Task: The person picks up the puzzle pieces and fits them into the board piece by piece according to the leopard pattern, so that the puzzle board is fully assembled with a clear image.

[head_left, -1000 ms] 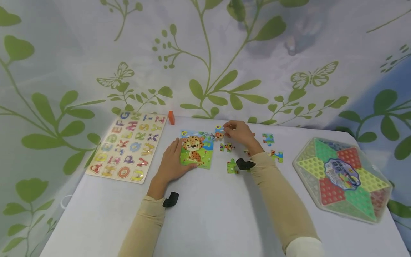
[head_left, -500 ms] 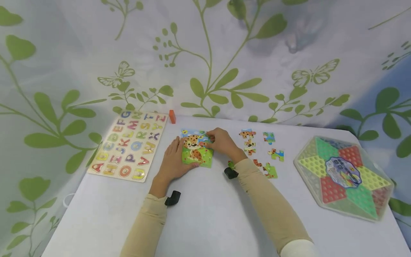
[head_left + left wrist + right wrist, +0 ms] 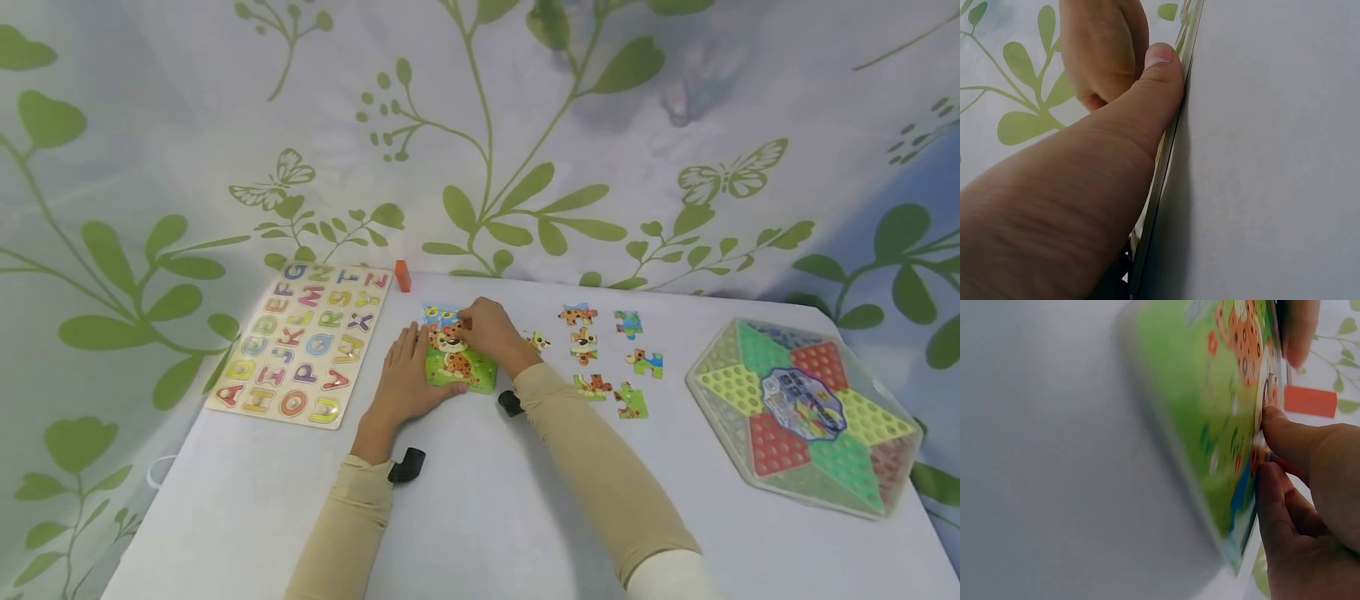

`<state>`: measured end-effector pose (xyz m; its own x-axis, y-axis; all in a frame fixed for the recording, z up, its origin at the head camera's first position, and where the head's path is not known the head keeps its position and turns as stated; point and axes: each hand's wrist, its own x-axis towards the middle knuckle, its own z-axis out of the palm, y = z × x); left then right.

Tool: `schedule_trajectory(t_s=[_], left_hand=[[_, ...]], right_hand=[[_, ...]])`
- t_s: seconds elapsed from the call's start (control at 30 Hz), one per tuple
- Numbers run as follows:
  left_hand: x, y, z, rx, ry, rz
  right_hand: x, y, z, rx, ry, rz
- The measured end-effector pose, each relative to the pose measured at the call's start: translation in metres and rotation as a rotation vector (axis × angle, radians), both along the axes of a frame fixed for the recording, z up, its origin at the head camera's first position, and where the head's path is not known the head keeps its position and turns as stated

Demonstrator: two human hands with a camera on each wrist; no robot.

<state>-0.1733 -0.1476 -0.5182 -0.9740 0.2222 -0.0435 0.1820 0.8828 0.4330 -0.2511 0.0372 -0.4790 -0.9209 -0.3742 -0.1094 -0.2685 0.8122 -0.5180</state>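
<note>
A square leopard picture board [image 3: 480, 377] lies on the table in the head view. Along its left side rests my left hand [image 3: 408, 375], fingers straight, its thumb [image 3: 1163, 69] on the board's near edge. Over the upper right of the board, my right hand [image 3: 491, 329] pinches a puzzle piece, mostly hidden by the fingers; the right wrist view shows thumb and fingertips [image 3: 1266, 444] at the board's surface. To the right lie several loose pieces, among them a leopard-face piece [image 3: 583, 345] and a green piece [image 3: 632, 402].
On the left lies an alphabet board [image 3: 300, 342], with an orange block [image 3: 402, 276] standing behind it. A hexagonal game box [image 3: 806, 417] sits at the right. A patterned cloth [image 3: 555, 108] hangs behind the table.
My right hand has moved left from beside the board to over it, carrying a piece. Loose pieces it had covered now show. My left hand stays at the board.
</note>
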Motion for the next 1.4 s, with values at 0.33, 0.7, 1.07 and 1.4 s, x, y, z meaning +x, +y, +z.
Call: schedule_trajectory(t_s=[0.33, 0.7, 1.07, 1.4], left_hand=[[0.001, 0.001, 0.002, -0.017, -0.019, -0.003], [-0.001, 0.005, 0.005, 0.041, 0.004, 0.008], [-0.007, 0.009, 0.008, 0.066, 0.023, 0.055], [-0.01, 0.01, 0.008, 0.065, 0.038, 0.072]], right_hand=[[-0.002, -0.018, 0.004, 0.015, -0.018, -0.005], [-0.003, -0.026, 0.004, -0.013, -0.011, -0.043], [-0.002, -0.024, 0.0, -0.09, 0.007, -0.069], [0.001, -0.024, -0.002, -0.143, 0.014, -0.087]])
